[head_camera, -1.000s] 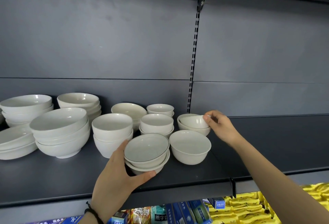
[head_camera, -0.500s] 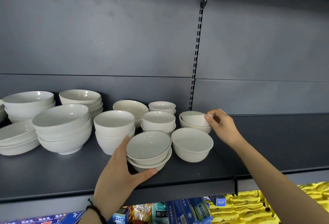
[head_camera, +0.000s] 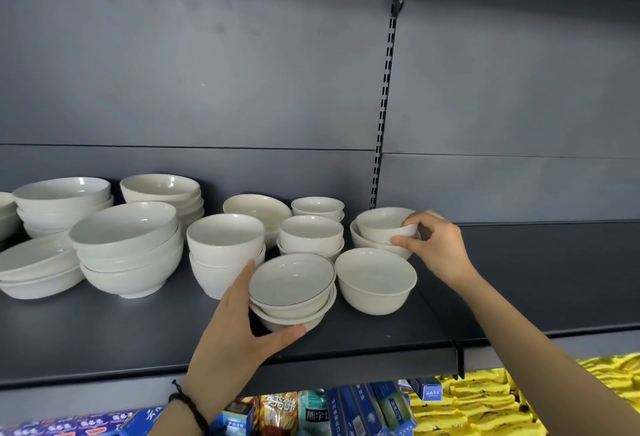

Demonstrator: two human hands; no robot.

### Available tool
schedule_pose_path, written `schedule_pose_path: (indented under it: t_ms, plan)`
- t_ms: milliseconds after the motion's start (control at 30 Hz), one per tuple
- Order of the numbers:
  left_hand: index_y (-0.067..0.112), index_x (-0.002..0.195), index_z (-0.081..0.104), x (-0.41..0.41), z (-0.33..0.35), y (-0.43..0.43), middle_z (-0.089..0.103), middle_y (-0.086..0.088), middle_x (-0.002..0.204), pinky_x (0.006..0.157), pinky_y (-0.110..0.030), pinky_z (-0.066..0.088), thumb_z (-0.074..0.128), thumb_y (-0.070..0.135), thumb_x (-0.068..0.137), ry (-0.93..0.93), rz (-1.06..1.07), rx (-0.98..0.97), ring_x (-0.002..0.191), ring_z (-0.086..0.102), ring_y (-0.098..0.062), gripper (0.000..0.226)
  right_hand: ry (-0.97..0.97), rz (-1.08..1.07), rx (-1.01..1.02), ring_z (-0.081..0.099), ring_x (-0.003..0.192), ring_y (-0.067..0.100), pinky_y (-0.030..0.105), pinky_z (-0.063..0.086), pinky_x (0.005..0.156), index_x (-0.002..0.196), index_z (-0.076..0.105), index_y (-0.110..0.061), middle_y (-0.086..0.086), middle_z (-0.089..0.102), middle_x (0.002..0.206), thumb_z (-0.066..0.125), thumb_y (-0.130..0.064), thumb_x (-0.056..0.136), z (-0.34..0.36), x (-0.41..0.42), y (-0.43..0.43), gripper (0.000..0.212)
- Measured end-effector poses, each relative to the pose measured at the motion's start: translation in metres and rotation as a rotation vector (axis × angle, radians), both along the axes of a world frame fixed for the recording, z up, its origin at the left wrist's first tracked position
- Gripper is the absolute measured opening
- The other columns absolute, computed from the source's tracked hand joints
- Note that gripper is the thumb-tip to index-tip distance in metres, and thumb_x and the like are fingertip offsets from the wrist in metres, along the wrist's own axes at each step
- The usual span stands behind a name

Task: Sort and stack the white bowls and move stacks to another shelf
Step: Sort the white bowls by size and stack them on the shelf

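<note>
White bowls [head_camera: 221, 238] crowd the left bay of the dark shelf [head_camera: 104, 338]. At the cluster's far right, the right hand [head_camera: 438, 245] pinches the small top bowl [head_camera: 379, 224] by its rim, thumb low on the outside and fingers curled over the edge. The left hand [head_camera: 235, 325] holds the near dark-rimmed pair [head_camera: 292, 283] between thumb and fingers. The small bowl is best lifted straight up, clear of the bowl beneath [head_camera: 363, 245], before it swings across. A rim pinch on glaze may slip.
</note>
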State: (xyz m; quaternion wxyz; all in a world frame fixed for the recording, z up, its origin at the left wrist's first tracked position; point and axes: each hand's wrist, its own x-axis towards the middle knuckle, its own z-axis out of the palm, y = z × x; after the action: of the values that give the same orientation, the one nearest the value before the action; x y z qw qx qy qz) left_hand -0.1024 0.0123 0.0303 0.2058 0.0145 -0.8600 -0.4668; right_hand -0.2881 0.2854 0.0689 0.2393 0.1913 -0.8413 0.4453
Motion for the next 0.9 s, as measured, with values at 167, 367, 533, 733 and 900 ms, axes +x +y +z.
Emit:
schedule_pose_path:
  t_ms: [167, 367, 533, 733, 900]
  plan:
    - [0.035, 0.145, 0.026, 0.006, 0.002, -0.012, 0.053, 0.026, 0.124, 0.099, -0.020, 0.044, 0.071, 0.045, 0.064, 0.043, -0.049, 0.133, 0.114, 0.058, -0.003, 0.093, 0.105, -0.001, -0.178, 0.060, 0.088, 0.012, 0.013, 0.048, 0.075, 0.087, 0.069, -0.016, -0.011, 0.063, 0.091, 0.086, -0.012, 0.073, 0.007, 0.010, -0.012, 0.022]
    - [0.017, 0.107, 0.067, 0.006, 0.036, -0.015, 0.070, 0.010, 0.089, 0.071, -0.012, 0.048, 0.052, 0.050, 0.087, 0.330, 0.200, -0.142, 0.083, 0.064, 0.003, 0.041, 0.199, 0.075, -0.227, 0.059, 0.096, -0.001, 0.004, 0.042, 0.085, 0.088, 0.069, -0.019, -0.016, 0.063, 0.095, 0.085, -0.013, 0.073, 0.033, 0.029, -0.031, 0.023]
    - [0.020, 0.125, 0.059, -0.028, 0.082, -0.007, 0.062, 0.000, 0.118, 0.087, -0.021, 0.051, 0.075, 0.022, 0.082, 0.371, 0.072, -0.015, 0.106, 0.062, -0.012, 0.046, 0.194, 0.244, -0.290, 0.059, 0.091, -0.011, 0.006, 0.044, 0.084, 0.088, 0.069, -0.016, -0.010, 0.064, 0.096, 0.084, -0.007, 0.073, 0.043, 0.049, -0.060, 0.023]
    - [0.011, 0.144, 0.038, -0.057, 0.098, -0.016, 0.057, 0.000, 0.137, 0.097, -0.026, 0.050, 0.080, 0.023, 0.077, 0.078, -0.389, 0.474, 0.117, 0.062, -0.013, 0.080, 0.199, 0.458, -0.401, 0.063, 0.093, 0.001, 0.015, 0.049, 0.089, 0.085, 0.068, -0.024, -0.010, 0.063, 0.094, 0.084, -0.001, 0.071, 0.050, 0.067, -0.104, 0.031]
    - [0.012, 0.126, 0.058, -0.048, 0.097, -0.051, 0.069, -0.004, 0.122, 0.092, -0.028, 0.053, 0.079, 0.021, 0.074, 0.206, -0.350, 0.425, 0.115, 0.064, -0.020, 0.057, 0.179, 0.627, -0.403, 0.064, 0.109, 0.012, 0.024, 0.050, 0.099, 0.083, 0.069, -0.026, -0.008, 0.066, 0.108, 0.084, 0.002, 0.069, 0.054, 0.073, -0.139, 0.035]
